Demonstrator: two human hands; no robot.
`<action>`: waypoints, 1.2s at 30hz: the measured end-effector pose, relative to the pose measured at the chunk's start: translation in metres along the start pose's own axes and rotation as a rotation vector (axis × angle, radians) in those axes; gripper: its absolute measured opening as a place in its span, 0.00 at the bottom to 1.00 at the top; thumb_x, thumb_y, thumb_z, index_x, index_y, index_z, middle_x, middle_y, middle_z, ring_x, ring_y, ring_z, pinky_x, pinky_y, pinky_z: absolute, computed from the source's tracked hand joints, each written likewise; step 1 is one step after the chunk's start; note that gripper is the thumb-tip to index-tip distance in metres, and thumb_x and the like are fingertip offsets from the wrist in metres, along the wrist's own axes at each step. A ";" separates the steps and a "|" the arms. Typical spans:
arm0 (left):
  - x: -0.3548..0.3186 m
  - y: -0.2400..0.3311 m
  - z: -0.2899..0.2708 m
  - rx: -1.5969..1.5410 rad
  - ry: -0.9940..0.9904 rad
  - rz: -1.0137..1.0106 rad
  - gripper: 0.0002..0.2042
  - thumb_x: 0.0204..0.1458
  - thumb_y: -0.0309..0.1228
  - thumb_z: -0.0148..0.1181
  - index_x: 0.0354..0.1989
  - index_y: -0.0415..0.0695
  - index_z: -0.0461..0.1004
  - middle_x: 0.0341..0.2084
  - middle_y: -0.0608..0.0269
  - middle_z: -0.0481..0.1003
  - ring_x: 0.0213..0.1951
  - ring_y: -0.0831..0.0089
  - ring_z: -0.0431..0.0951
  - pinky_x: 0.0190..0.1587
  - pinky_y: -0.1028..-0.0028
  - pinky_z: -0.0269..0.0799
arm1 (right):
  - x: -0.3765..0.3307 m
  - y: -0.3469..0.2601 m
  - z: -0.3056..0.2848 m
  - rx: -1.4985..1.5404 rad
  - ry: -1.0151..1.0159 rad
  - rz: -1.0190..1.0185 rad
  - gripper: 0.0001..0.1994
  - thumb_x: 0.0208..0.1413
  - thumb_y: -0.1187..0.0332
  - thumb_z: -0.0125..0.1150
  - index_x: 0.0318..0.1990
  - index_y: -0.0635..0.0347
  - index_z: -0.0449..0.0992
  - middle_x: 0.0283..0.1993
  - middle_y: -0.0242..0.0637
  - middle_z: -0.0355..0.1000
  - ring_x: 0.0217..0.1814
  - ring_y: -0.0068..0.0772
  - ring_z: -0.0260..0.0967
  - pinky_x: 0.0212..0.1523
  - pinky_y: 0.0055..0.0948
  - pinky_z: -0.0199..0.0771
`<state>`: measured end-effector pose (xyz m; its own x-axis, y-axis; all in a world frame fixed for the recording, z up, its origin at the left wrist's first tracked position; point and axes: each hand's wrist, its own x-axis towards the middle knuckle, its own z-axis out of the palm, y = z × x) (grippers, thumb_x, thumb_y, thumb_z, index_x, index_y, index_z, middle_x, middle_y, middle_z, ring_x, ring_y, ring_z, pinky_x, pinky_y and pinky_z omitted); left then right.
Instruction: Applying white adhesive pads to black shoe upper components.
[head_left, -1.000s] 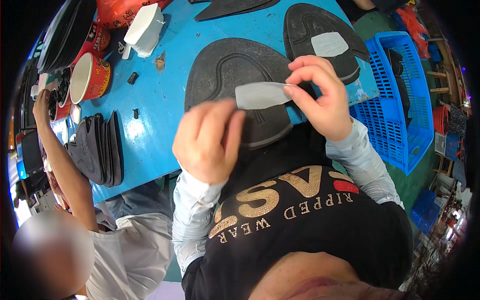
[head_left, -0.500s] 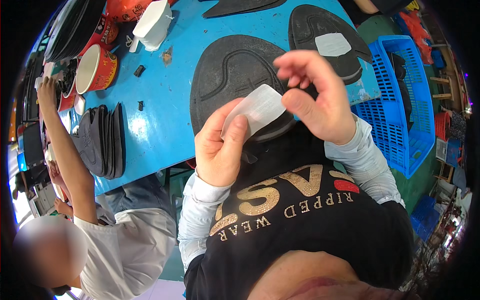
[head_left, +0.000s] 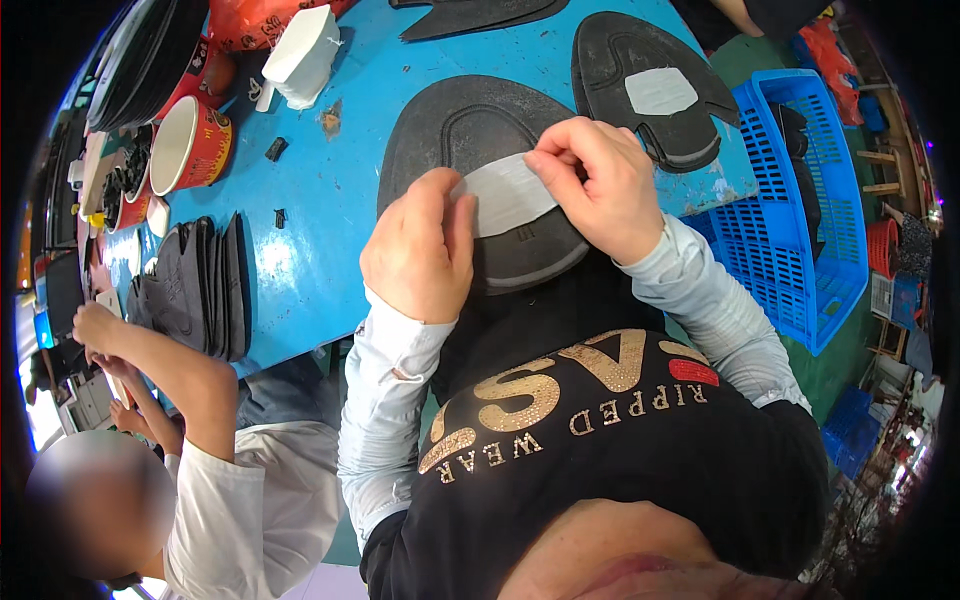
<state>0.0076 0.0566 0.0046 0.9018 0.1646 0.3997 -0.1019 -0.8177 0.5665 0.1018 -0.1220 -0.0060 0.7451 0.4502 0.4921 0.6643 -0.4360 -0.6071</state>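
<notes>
Where the left hand point(head_left: 420, 250) grasps, the patch point(head_left: 508, 199) hides

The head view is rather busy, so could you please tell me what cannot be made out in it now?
All in the head view:
Pale patch: ends partly hidden by the left hand and right hand.
Black pad: surface beneath the patch, hidden by it.
Black pieces: cut off by the top edge.
Dark scraps: too small to tell apart.
</notes>
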 end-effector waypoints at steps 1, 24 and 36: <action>0.001 -0.002 0.002 0.059 0.003 0.029 0.10 0.49 0.24 0.64 0.40 0.41 0.73 0.24 0.57 0.75 0.26 0.64 0.77 0.28 0.71 0.71 | 0.000 0.003 0.004 -0.043 0.002 -0.024 0.08 0.49 0.67 0.66 0.28 0.53 0.71 0.20 0.26 0.68 0.23 0.31 0.66 0.29 0.32 0.59; -0.022 0.001 -0.026 0.569 -0.355 0.293 0.28 0.52 0.50 0.53 0.59 0.49 0.69 0.60 0.68 0.67 0.23 0.72 0.66 0.27 0.76 0.67 | -0.019 -0.011 -0.034 -0.389 -0.530 -0.317 0.44 0.48 0.33 0.51 0.65 0.56 0.60 0.69 0.40 0.55 0.72 0.48 0.49 0.64 0.64 0.46; -0.037 -0.017 -0.031 0.164 -0.233 0.228 0.19 0.46 0.28 0.64 0.50 0.41 0.75 0.51 0.56 0.74 0.32 0.63 0.76 0.38 0.70 0.73 | -0.019 0.003 -0.048 -0.325 -0.270 -0.254 0.26 0.54 0.47 0.57 0.51 0.58 0.74 0.54 0.37 0.71 0.59 0.41 0.65 0.59 0.50 0.57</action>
<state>-0.0376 0.0811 0.0026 0.9372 -0.1469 0.3163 -0.2594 -0.8998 0.3508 0.0923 -0.1691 0.0130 0.5441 0.7408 0.3938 0.8389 -0.4878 -0.2415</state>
